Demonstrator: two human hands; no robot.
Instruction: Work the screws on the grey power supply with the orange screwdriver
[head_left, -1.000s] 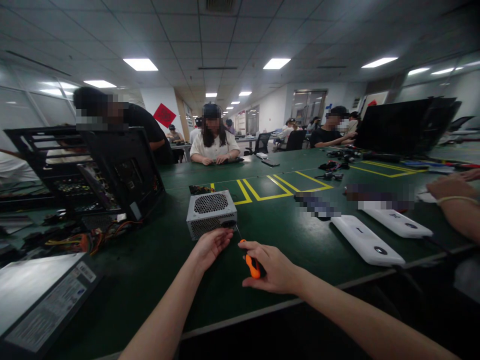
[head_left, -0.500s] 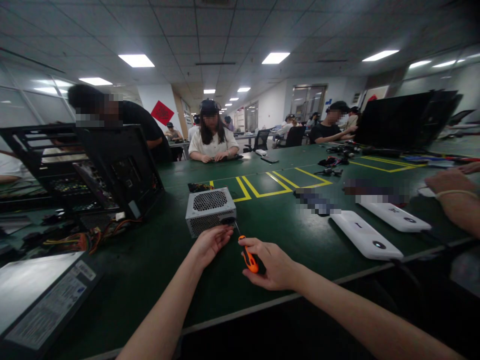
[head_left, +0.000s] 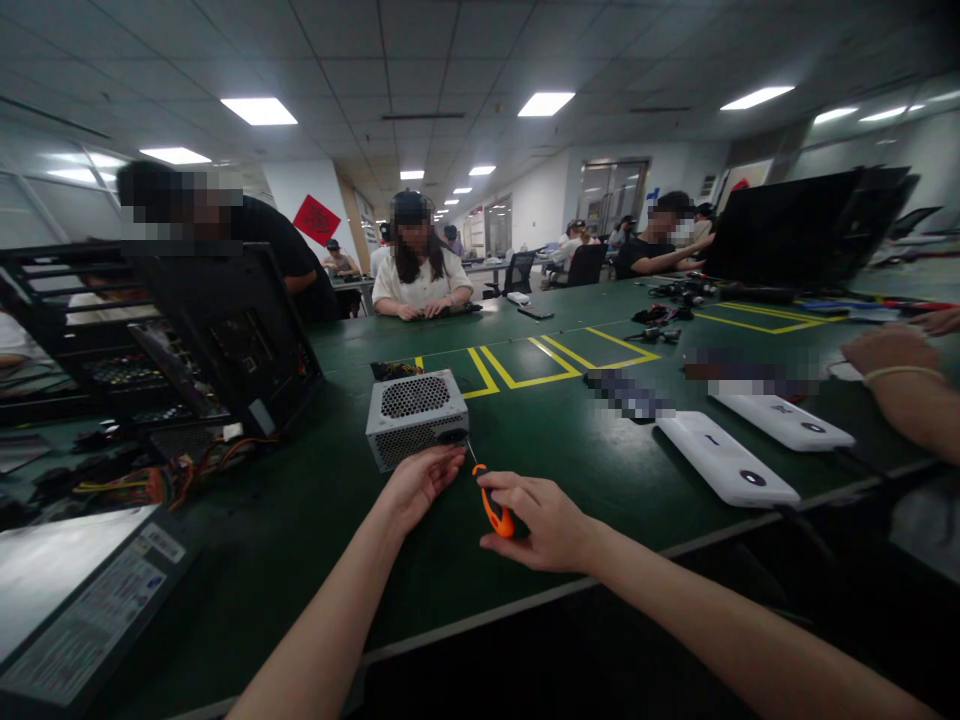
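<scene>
In the middle of the green table, a grey metal power supply (head_left: 405,430) has a honeycomb grille on top and a perforated face towards me. My left hand (head_left: 421,488) lies palm up at its near lower edge, fingers loosely bent. Its fingertips are close to the black socket (head_left: 452,437); whether they touch the case I cannot tell. My right hand (head_left: 544,522) is closed round the orange and black handle of a screwdriver (head_left: 495,508). The thin shaft slants up to the right end of that face, by the socket. What the tip meets is too small to see.
An open black computer case (head_left: 259,340) and loose coloured wires (head_left: 172,480) are at left, with another power supply (head_left: 82,600) in front. White power banks (head_left: 724,460) lie at right, near another person's hand (head_left: 892,360). A person (head_left: 420,270) sits opposite.
The whole view has shifted slightly. My right hand and the screwdriver hold nearly the same place against the power supply, and my left hand stays beside it.
</scene>
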